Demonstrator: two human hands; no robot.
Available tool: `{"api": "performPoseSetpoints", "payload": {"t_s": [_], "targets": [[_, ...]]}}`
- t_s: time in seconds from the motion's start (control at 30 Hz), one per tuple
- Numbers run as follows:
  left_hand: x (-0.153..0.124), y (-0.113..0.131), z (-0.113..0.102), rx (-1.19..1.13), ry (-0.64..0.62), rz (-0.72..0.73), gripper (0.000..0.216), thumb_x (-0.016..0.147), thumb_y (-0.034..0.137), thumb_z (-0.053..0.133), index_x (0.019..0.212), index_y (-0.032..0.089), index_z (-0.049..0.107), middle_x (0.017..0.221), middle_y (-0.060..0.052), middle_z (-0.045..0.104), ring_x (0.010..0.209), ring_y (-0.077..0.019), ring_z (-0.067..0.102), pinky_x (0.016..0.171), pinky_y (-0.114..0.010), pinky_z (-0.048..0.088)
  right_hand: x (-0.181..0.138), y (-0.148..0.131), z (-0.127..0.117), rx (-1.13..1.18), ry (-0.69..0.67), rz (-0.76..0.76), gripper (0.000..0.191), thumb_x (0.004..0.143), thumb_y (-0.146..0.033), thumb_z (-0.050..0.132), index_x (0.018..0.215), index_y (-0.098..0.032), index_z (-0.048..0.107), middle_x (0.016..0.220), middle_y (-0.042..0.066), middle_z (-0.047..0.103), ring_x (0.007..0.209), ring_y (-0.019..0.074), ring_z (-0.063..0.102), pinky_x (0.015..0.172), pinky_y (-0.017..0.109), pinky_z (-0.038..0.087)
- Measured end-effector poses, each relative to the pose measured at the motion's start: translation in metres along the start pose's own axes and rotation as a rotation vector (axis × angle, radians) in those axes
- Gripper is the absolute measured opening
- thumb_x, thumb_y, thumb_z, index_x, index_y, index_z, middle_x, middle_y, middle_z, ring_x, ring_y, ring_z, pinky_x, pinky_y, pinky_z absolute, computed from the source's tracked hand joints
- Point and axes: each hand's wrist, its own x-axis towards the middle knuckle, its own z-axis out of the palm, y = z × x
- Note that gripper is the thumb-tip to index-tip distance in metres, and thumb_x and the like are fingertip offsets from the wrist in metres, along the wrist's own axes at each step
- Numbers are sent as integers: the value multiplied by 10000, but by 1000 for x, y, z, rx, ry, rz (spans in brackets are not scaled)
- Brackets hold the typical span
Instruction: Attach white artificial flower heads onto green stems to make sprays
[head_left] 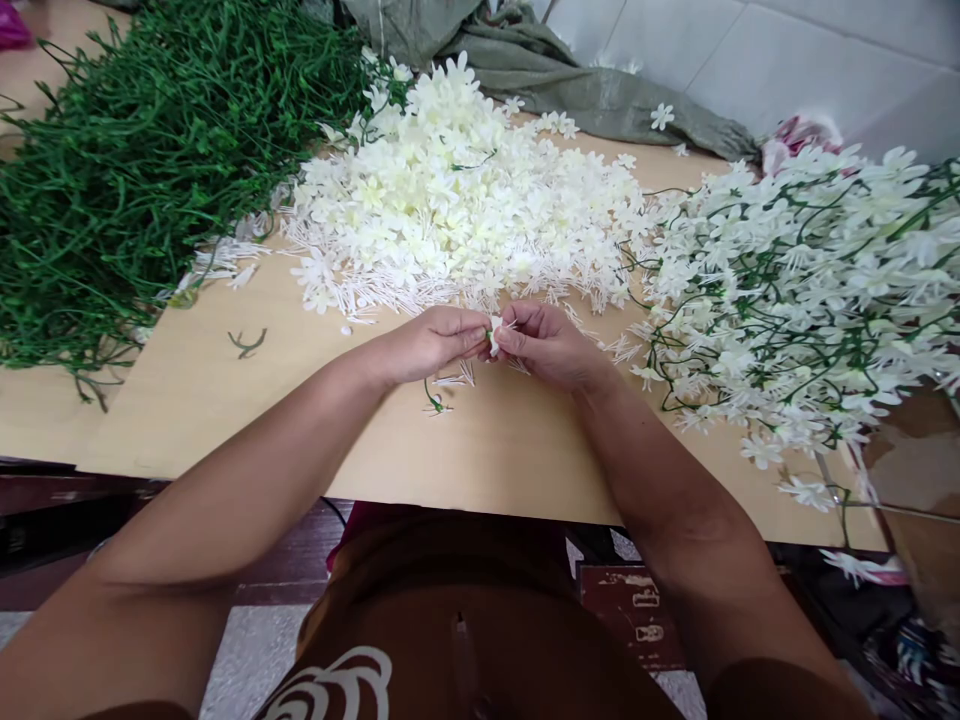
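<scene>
White flower [495, 337] is between the two hands, right at the fingertips, just in front of the pile of white flowers [457, 200]. Right hand [549, 343]: thumb and index narrow, pinching the flower from its right side, other fingers curled behind. Left hand [435, 343]: thumb and index pinched nearly together on a green stem [488, 338], its tip up against the flower's left side; can't tell whether it's seated in the flower, fingers cover most of it. Thin green sprig [436, 405] shows below the left hand near some white bits on the table [480, 460]; can't tell if it's the same piece. Heap of green stems [165, 150] far left, stemmed white flowers [802, 300] massed on the right, both well apart from the fingers
</scene>
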Motion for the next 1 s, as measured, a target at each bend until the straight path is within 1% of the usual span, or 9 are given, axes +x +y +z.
{"api": "performPoseSetpoints", "payload": {"t_s": [0.1, 0.2, 0.33, 0.43, 0.5, 0.6, 0.7, 0.87, 1.0], "targets": [[0, 0, -1, 25, 5, -6, 314, 826, 429, 574, 686, 152, 528, 569, 42, 412, 576, -84, 389, 566, -231, 332, -1, -2, -1, -17, -6, 2, 403, 665, -482, 809, 679, -170, 554, 572, -49, 598, 545, 56, 530, 552, 195, 421], [0, 0, -1, 59, 15, -16, 313, 815, 421, 571, 653, 166, 491, 565, 43, 395, 581, -90, 388, 580, -240, 333, -1, -4, 1, -75, 12, -23, 407, 674, -489, 799, 664, -175, 539, 552, -52, 569, 522, 56, 498, 516, 197, 388], [-1, 0, -2, 130, 23, -14, 318, 819, 393, 540, 611, 179, 429, 553, 48, 362, 565, -86, 357, 563, -236, 304, -1, -3, 7, -157, 63, -71, 426, 659, -500, 801, 648, -180, 520, 538, -59, 538, 520, 57, 474, 520, 207, 381], [-1, -1, -2, 186, 38, -20, 300, 835, 368, 502, 614, 181, 423, 544, 51, 346, 554, -86, 340, 549, -231, 286, -2, -1, 10, -189, 105, -102, 427, 646, -499, 809, 644, -181, 523, 534, -57, 534, 536, 63, 472, 524, 210, 380], [-1, -2, -1, 202, 41, -15, 290, 840, 361, 491, 621, 182, 428, 538, 52, 347, 551, -88, 342, 549, -231, 286, -2, 0, 11, -171, 114, -105, 414, 656, -494, 805, 653, -178, 537, 547, -47, 555, 550, 68, 491, 535, 211, 391], [-1, -2, 0, 189, 38, 2, 297, 851, 383, 474, 634, 184, 439, 533, 54, 346, 545, -89, 347, 546, -230, 289, -1, 2, 11, -91, 97, -91, 405, 644, -469, 821, 667, -175, 543, 572, -44, 576, 568, 74, 537, 568, 213, 424], [-2, -4, 1, 185, 44, 14, 331, 855, 425, 475, 628, 190, 418, 524, 57, 330, 527, -86, 330, 528, -229, 275, 0, 3, 9, -45, 87, -86, 405, 631, -436, 837, 675, -178, 529, 555, -64, 542, 553, 70, 537, 575, 211, 430], [-2, -10, 2, 243, 64, 29, 345, 862, 433, 447, 613, 199, 398, 519, 60, 318, 500, -87, 310, 508, -234, 264, -1, 2, 8, -128, 86, -83, 403, 661, -439, 819, 677, -182, 509, 562, -57, 539, 561, 77, 520, 572, 219, 403], [-3, -12, 4, 323, 91, -7, 362, 868, 454, 425, 610, 202, 403, 524, 50, 350, 502, -95, 336, 514, -237, 275, -2, -1, 10, -214, 95, -89, 430, 658, -471, 809, 645, -184, 488, 543, -59, 511, 519, 62, 445, 518, 216, 343]]}}
